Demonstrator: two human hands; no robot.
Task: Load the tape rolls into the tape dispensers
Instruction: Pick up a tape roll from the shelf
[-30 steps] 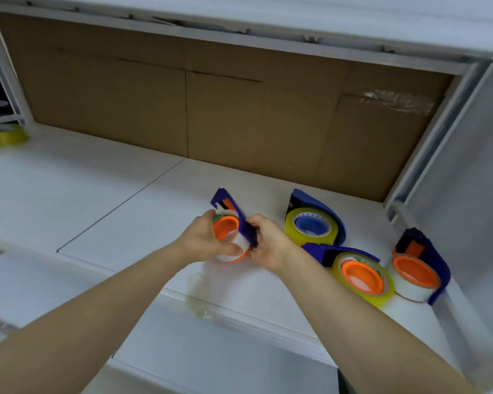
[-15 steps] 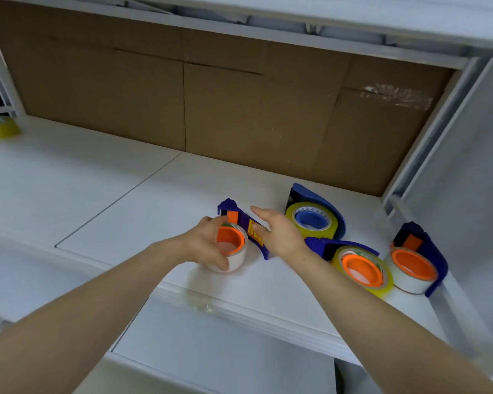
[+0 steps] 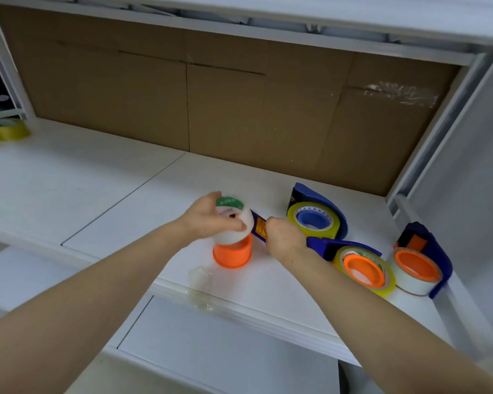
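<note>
My left hand is curled around a clear tape roll with a green-printed core, my fingers wrapped over its near side and my thumb behind it. The roll is raised and tilted, its lower edge just above an orange hub that stands upright on the white desk; whether roll and hub touch I cannot tell. My right hand is closed in a loose fist on the blue dispenser frame with its yellow label, which sits just right of the roll, between my two hands.

Further right on the desk are three loaded dispensers. The rear blue dispenser carries a yellow roll on a blue hub. In front of it, a second dispenser holds a yellow roll with an orange hub, its blue body partly hidden behind my right wrist. The far-right dispenser holds a white roll around an orange hub, close to the desk's right edge and the grey side panel.

A crumpled scrap of clear tape lies near the front edge of the desk, below the orange hub. Brown cardboard lines the back of the desk. At the far left another yellow tape roll rests well apart from everything else.
</note>
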